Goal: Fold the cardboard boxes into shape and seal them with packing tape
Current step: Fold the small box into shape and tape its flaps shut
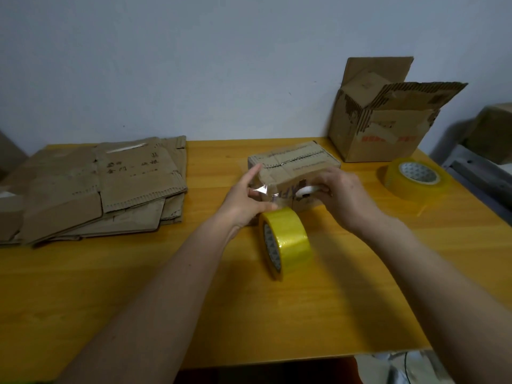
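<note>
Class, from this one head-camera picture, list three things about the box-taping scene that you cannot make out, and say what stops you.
1. Head view: the small box's near face is covered by both hands, the left hand and the right hand.
2. Head view: the white object in the right hand is mostly wrapped by fingers, so what it is stays unclear.
3. Head view: the flat cardboard stack is cut off by the left edge.
4. Head view: the writing on the stack is too small to read.

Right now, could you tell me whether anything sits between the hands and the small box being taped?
Nothing visible does. The left hand and right hand are already at the small box; the tape roll stands just in front, below them.
</note>
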A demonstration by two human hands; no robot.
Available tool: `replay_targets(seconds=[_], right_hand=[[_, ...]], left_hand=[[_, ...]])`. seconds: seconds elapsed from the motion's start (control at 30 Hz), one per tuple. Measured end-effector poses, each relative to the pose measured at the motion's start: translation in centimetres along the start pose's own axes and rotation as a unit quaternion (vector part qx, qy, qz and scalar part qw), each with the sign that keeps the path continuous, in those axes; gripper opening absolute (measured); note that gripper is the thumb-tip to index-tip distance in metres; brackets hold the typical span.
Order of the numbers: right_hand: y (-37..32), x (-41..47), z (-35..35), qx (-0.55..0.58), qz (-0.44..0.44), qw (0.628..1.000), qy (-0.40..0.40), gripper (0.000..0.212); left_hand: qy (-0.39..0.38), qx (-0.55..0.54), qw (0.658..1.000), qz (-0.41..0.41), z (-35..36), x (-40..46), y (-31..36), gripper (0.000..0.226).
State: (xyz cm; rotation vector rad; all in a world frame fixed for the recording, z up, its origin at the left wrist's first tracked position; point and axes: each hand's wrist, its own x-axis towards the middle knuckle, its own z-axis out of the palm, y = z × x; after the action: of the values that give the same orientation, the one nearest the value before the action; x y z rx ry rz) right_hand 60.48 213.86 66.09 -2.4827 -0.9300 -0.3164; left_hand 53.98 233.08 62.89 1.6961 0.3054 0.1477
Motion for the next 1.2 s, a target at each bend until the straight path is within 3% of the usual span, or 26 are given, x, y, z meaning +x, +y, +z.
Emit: replay_targets(seconds=[0.17, 0.3, 0.37, 0.47, 0.5, 0.57, 0.67, 0.83, 0.97, 1.03, 1.13, 1.2], right_hand=[[3.1, -2.0, 3.6, 0.043, 0.150, 0.975, -0.158, 0.006], [3.2, -2.1, 4.6, 0.051, 0.192, 0.965, -0.170, 0.017], [2.8, -1.5, 4.2, -0.006, 0.162, 0.979, -0.126, 0.020], [0.5, 0.3, 2.8, -0.006, 0.037, 0.997, 0.065, 0.015], [-0.5, 1.2, 2.6, 0.029, -0.003, 0.996, 0.079, 0.018], [-1.9, 2.8, 2.6, 0.087, -0.051, 0.995, 0.014, 0.032], [-2.2, 4.0, 3.8, 0.061, -0.042, 0.995, -0.071, 0.043], [-1.9, 4.2, 4.4, 0.101, -0.016, 0.994, -0.040, 0.041], [-1.9, 4.0, 4.0, 0.148, -0.008, 0.987, -0.064, 0.037], [-1.7, 3.4, 3.6, 0.179, 0.005, 0.984, -0.008, 0.028], [-0.5, 1.6, 3.3, 0.106, 0.044, 0.984, 0.135, 0.009], [0.6, 0.5, 3.8, 0.046, 0.093, 0.987, 0.121, 0.012]], left_hand=[[-0.002, -0.004, 1.000, -0.001, 0.0, 0.1, -0.2, 0.102], [-0.003, -0.002, 1.000, -0.002, 0.2, 0.0, -0.1, 0.101], [-0.005, 0.001, 1.000, 0.001, 0.2, -0.1, 0.0, 0.101], [-0.003, 0.004, 1.000, 0.006, 0.2, -0.2, 0.1, 0.100], [-0.003, 0.004, 1.000, 0.006, 0.1, -0.3, 0.1, 0.099], [-0.007, -0.002, 1.000, 0.006, 0.1, -0.3, 0.1, 0.098], [-0.018, -0.021, 1.000, 0.007, 0.1, -0.4, 0.2, 0.097], [-0.015, -0.028, 0.999, 0.010, 0.0, -0.2, -0.1, 0.095], [-0.014, -0.026, 1.000, 0.010, 0.0, -0.2, -0.2, 0.096], [-0.012, -0.030, 0.999, 0.007, 0.0, -0.1, -0.3, 0.098], [-0.009, -0.025, 1.000, 0.007, 0.1, -0.1, -0.2, 0.100], [-0.006, -0.015, 1.000, 0.009, 0.1, 0.0, -0.2, 0.101]])
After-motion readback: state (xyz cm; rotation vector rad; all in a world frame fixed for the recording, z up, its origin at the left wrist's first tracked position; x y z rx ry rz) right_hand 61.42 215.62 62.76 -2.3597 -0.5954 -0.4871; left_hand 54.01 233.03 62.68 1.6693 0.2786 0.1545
